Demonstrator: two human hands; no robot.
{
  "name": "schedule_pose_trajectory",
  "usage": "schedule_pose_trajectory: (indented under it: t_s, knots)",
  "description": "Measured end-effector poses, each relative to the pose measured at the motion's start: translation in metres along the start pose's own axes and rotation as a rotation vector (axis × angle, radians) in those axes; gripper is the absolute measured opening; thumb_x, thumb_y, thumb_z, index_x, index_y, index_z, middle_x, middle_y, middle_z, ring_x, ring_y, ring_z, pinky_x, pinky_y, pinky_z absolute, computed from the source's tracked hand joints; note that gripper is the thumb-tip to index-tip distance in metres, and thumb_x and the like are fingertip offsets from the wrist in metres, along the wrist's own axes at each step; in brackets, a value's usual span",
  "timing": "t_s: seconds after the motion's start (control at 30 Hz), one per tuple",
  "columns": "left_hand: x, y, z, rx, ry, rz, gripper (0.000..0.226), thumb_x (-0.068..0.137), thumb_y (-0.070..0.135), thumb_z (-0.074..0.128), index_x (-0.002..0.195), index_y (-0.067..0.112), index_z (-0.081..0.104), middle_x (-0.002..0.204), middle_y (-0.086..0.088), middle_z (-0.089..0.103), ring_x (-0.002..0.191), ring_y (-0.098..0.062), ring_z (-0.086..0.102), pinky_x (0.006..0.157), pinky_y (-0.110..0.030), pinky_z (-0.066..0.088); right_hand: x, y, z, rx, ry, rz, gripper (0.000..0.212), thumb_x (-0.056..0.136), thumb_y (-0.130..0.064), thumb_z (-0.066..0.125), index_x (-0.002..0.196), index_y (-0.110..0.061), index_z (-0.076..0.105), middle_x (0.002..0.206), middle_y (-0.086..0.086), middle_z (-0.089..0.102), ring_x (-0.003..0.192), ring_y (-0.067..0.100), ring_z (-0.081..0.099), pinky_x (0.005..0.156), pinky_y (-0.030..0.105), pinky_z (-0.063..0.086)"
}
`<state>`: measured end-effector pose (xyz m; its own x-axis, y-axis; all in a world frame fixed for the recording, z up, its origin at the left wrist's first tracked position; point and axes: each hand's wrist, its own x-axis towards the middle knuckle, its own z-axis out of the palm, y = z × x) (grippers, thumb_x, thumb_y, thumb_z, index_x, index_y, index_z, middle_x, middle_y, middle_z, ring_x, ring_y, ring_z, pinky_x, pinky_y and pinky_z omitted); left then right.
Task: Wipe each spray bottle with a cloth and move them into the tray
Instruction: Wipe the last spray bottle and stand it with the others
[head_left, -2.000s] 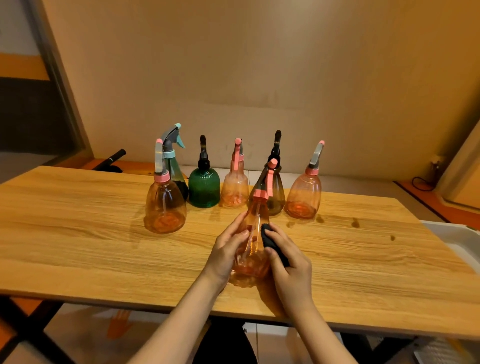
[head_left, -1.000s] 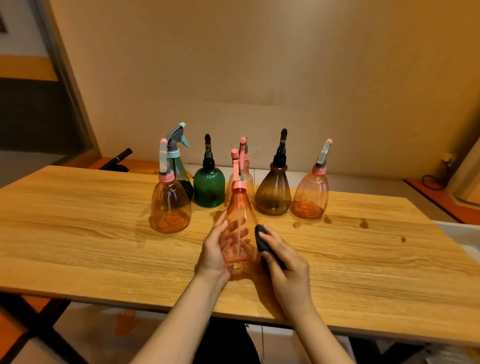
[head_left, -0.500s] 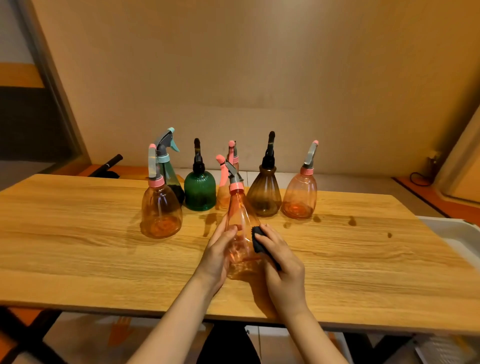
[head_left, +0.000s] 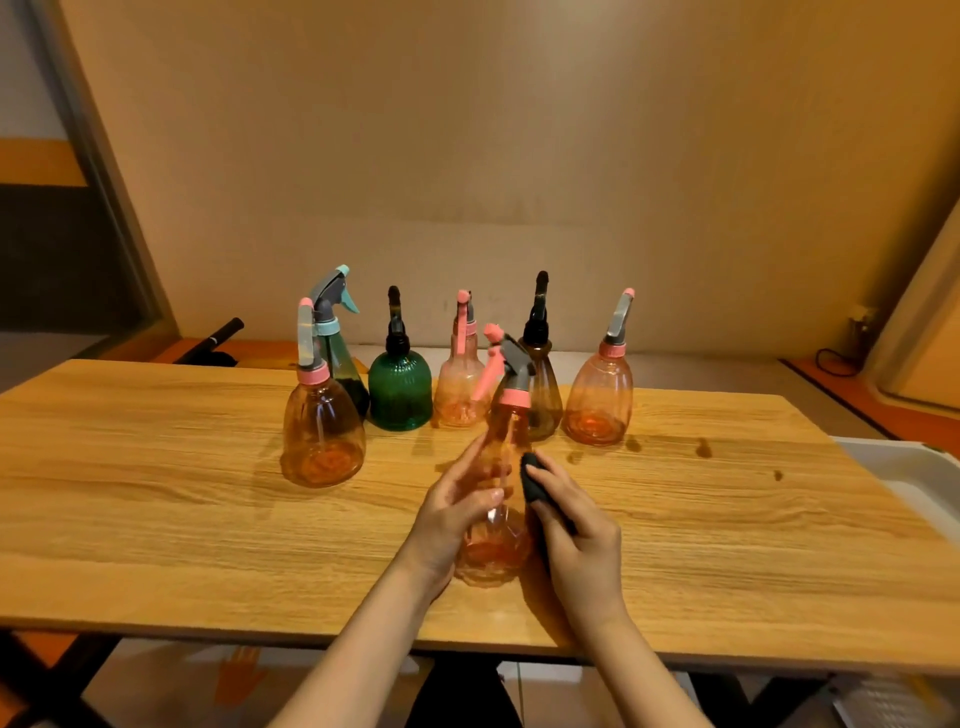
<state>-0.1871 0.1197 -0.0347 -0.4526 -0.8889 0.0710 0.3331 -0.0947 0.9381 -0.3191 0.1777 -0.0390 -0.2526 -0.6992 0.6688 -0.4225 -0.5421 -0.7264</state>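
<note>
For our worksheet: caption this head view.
Left hand steadies clear pink plastic spray bottle; right hand wipes it with dark cloth.

text: none legible | labels: none | numbers: none

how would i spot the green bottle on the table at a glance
On the wooden table, look at the row of spray bottles along the far edge. The green bottle stands third from the left: the only squat, ribbed dark-green one, topped by a black nozzle.

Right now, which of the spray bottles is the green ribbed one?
The green bottle, second from the left in the back row, with a black sprayer. It alone is round, ribbed and dark green; the others are orange, brown or smooth.
</note>
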Motion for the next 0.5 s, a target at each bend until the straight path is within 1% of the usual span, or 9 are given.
schedule_pose_trajectory:
  t_s: [0.07, 0.13, 0.17, 0.23, 0.3, 0.37, 0.43, 0.5]
  knots:
    - [0.0, -0.001, 0.0, 0.052, -0.053, -0.003, 0.09, 0.059, 0.033, 0.076, 0.142, 0.027, 0.043, 0.125, -0.007, 0.064, 0.116, -0.028, 0.061, 0.096, -0.045, 0.05, 0.01, -0.005, -0.003, 0.005, 0.025, -0.026, 0.04, 0.08, -0.002, 0.057, 0.116, -0.019, 0.061, 0.125, -0.024, 0.055, 0.119, 0.0, 0.05, 0.097, 0.012, 0.038]
    - [-0.001, -0.001, 0.001, 0.071, -0.103, 0.005, 0.085, 0.063, 0.032, 0.075, 0.141, 0.028, 0.043, 0.127, -0.007, 0.063, 0.117, -0.027, 0.06, 0.094, -0.043, 0.051, 0.024, -0.011, -0.003, 0.006, 0.03, -0.044, 0.04, 0.081, 0.0, 0.057, 0.117, -0.017, 0.059, 0.125, -0.01, 0.056, 0.121, 0.004, 0.05, 0.098, 0.015, 0.04]
    - [-0.001, -0.001, 0.001, 0.074, -0.114, 0.01, 0.084, 0.064, 0.032, 0.074, 0.141, 0.028, 0.043, 0.128, -0.007, 0.062, 0.118, -0.027, 0.06, 0.094, -0.042, 0.05, 0.031, -0.014, -0.001, 0.007, 0.032, -0.045, 0.041, 0.081, 0.002, 0.057, 0.117, -0.017, 0.059, 0.126, -0.006, 0.056, 0.121, 0.005, 0.05, 0.099, 0.017, 0.04]
    - [-0.002, -0.001, 0.001, 0.055, -0.098, 0.012, 0.084, 0.064, 0.031, 0.074, 0.142, 0.026, 0.042, 0.127, -0.007, 0.063, 0.117, -0.027, 0.06, 0.094, -0.042, 0.051, 0.041, -0.017, 0.004, -0.001, 0.03, -0.047, 0.041, 0.082, 0.001, 0.058, 0.118, -0.018, 0.058, 0.126, -0.006, 0.056, 0.121, 0.004, 0.05, 0.1, 0.019, 0.041]
    - [-0.002, -0.001, 0.0, 0.034, -0.085, 0.005, 0.084, 0.064, 0.03, 0.074, 0.142, 0.025, 0.043, 0.127, -0.009, 0.063, 0.117, -0.029, 0.06, 0.095, -0.045, 0.051, 0.041, -0.015, 0.007, 0.007, 0.029, -0.032, 0.041, 0.083, 0.004, 0.058, 0.117, -0.019, 0.059, 0.125, -0.007, 0.056, 0.121, 0.002, 0.05, 0.099, 0.018, 0.04]
    - [0.0, -0.002, -0.001, 0.021, -0.065, -0.006, 0.084, 0.063, 0.03, 0.075, 0.142, 0.026, 0.044, 0.127, -0.011, 0.062, 0.116, -0.03, 0.06, 0.097, -0.048, 0.049, 0.031, -0.014, 0.008, 0.035, 0.036, 0.02, 0.045, 0.082, 0.011, 0.058, 0.115, -0.02, 0.06, 0.124, -0.009, 0.056, 0.12, -0.002, 0.049, 0.098, 0.013, 0.038]
    - [0.002, -0.003, -0.002, 0.009, -0.02, -0.011, 0.088, 0.061, 0.033, 0.077, 0.142, 0.026, 0.043, 0.128, -0.011, 0.061, 0.118, -0.031, 0.059, 0.1, -0.052, 0.046, 0.016, -0.012, 0.006, 0.037, 0.028, 0.06, 0.048, 0.081, 0.013, 0.059, 0.114, -0.023, 0.06, 0.122, -0.013, 0.056, 0.118, -0.009, 0.047, 0.096, 0.008, 0.036]
    - [0.004, -0.005, -0.002, 0.012, 0.013, 0.004, 0.09, 0.059, 0.035, 0.076, 0.142, 0.025, 0.044, 0.128, -0.011, 0.061, 0.119, -0.032, 0.057, 0.102, -0.054, 0.044, 0.001, -0.009, 0.004, 0.045, 0.02, 0.094, 0.051, 0.081, 0.014, 0.059, 0.111, -0.028, 0.061, 0.121, -0.015, 0.056, 0.117, -0.01, 0.047, 0.095, 0.007, 0.036]
